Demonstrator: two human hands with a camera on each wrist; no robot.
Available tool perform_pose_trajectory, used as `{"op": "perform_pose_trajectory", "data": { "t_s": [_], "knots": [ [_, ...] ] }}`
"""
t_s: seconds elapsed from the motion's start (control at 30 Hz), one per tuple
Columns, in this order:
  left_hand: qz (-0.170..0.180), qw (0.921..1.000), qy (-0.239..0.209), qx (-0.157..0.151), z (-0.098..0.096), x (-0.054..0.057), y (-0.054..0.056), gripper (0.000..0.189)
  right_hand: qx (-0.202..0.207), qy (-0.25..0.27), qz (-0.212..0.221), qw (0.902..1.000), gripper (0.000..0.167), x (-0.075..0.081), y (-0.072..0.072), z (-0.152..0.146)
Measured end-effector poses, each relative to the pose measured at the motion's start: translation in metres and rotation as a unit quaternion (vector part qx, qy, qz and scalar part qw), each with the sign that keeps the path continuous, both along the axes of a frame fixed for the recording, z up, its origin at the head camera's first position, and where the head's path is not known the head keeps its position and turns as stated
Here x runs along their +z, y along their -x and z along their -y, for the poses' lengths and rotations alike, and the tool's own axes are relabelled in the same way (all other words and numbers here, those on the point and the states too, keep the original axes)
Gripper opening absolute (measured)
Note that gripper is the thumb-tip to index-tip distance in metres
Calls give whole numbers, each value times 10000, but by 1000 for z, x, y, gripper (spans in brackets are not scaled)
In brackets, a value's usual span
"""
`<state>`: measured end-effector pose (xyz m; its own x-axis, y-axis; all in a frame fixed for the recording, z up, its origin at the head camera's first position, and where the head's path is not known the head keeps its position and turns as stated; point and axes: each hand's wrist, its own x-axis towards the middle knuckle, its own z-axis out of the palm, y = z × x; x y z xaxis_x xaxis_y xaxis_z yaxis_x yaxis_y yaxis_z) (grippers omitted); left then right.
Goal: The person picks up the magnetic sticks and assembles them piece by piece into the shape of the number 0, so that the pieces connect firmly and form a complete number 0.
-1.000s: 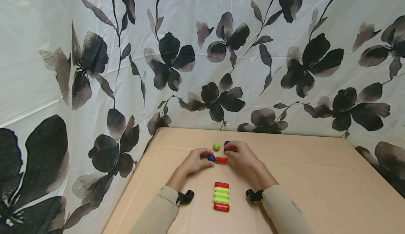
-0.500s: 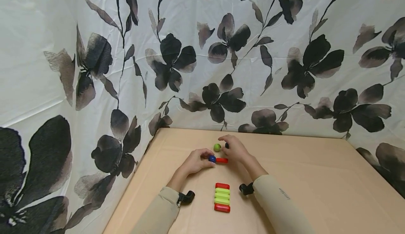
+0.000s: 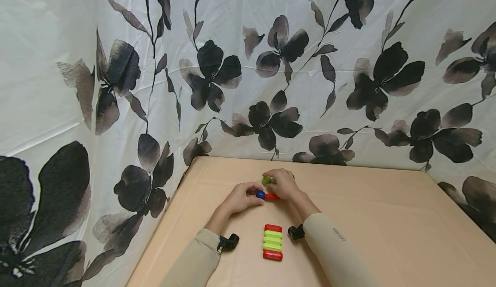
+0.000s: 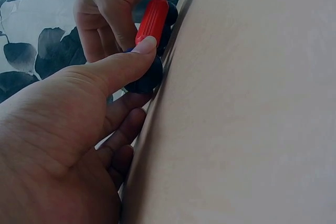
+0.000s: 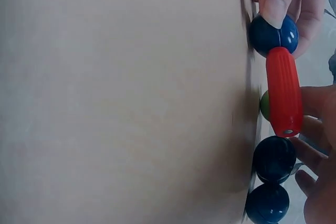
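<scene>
My left hand (image 3: 241,197) pinches a glossy blue ball (image 5: 274,36) between thumb and fingers. From that ball a ribbed red rod (image 5: 284,90) sticks out to the right, with a small metallic spot at its free end. My right hand (image 3: 284,183) is at a green ball (image 3: 266,181) just beyond the rod, index finger and thumb curled round its right side; the rod hides most of this ball in the right wrist view. Two further blue balls, one blue ball (image 5: 274,159) and another blue ball (image 5: 268,203), lie beside the right fingers, mostly covered by that hand in the head view.
Nearer the body, between the forearms, a row of rods lies side by side on the tan table (image 3: 387,222): a red rod (image 3: 273,228) at the far end, several lime green rods (image 3: 273,241), and a red rod (image 3: 273,256) nearest. A flower-patterned curtain (image 3: 325,84) hangs behind.
My right hand has moved left from a dark blue ball to the green ball and closed its fingers there. The left hand keeps its hold on the blue ball with the red rod.
</scene>
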<state>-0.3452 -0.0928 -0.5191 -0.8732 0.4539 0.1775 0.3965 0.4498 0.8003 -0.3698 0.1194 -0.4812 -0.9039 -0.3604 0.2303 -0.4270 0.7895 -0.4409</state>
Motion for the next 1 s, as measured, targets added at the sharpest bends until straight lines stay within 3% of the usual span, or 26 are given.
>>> {"op": "perform_pose_trajectory", "data": {
  "t_s": [0.3,0.57,1.0],
  "knots": [
    [2,10000,-14,-14,-1,1,1,39,-137,-311,-13,9994,26,-1,-1,4],
    [21,10000,-14,-17,0,1,0,39,-43,-241,2,9997,23,-4,-2,3],
    [37,10000,-61,-18,-1,0,0,38,-144,703,-445,9964,29,3,-12,-22]
  ]
}}
